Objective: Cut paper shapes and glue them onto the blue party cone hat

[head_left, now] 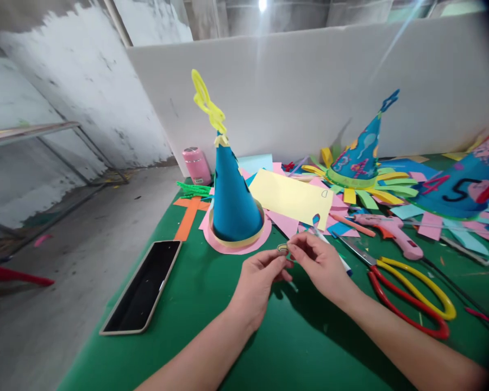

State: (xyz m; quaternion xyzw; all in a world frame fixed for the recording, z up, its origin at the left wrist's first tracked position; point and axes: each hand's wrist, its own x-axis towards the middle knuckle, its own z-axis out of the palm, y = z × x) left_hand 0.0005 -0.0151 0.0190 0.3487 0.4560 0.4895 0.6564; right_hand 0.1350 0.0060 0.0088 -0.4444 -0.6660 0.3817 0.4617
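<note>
Between my two hands, above the green table, is a small pale paper cutout with a dark outline. My left hand pinches its left side between thumb and fingers. The fingertips of my right hand are closed on its right side. Just beyond my left hand stands a blue cone hat with a pink brim and a curled yellow pipe cleaner at its tip. A yellow paper sheet with a small drawn shape lies behind my hands.
A phone lies left. Scissors and a pink glue gun lie right. Decorated blue hats stand among paper strips behind them. A pink can stands near the white board.
</note>
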